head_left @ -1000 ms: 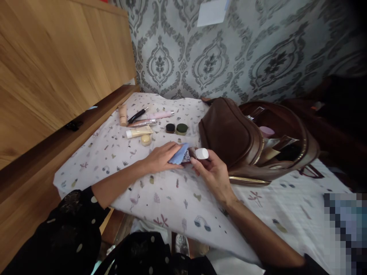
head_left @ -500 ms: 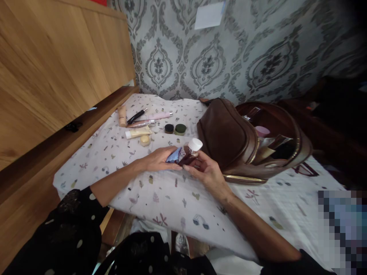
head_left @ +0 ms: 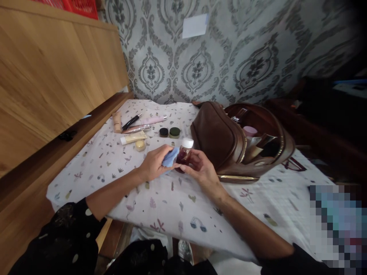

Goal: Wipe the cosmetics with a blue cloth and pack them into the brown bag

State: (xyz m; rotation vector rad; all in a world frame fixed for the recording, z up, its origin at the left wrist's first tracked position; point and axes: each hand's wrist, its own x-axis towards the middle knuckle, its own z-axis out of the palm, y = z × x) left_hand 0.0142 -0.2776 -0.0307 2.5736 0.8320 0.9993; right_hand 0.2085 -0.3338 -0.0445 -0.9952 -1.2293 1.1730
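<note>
In my right hand [head_left: 202,170] is a small bottle [head_left: 183,154] of dark red liquid with a white cap [head_left: 187,143], tilted a little. My left hand [head_left: 156,162] grips a folded blue cloth [head_left: 171,157] against the bottle's left side. The fingers of both hands nearly meet below the bottle. Just to the right stands a brown leather bag [head_left: 219,141], unzipped, with a pink round lid [head_left: 250,131] and several packets showing inside. Beyond my hands lie a black-lidded jar [head_left: 163,132] and a green-lidded jar [head_left: 174,132].
At the left of the patterned cloth [head_left: 114,183] lie a cream tube [head_left: 133,138], a round yellow pot [head_left: 140,145], a beige tube [head_left: 117,122], a black pen-like item [head_left: 132,121] and pink slim tubes [head_left: 151,120]. A wooden panel [head_left: 63,57] borders the left side. Wallpaper stands behind.
The blue cloth has shifted on the bottle and now shows bunched at its left side. My left hand has turned and its fingers are more curled. The view has swung slightly right.
</note>
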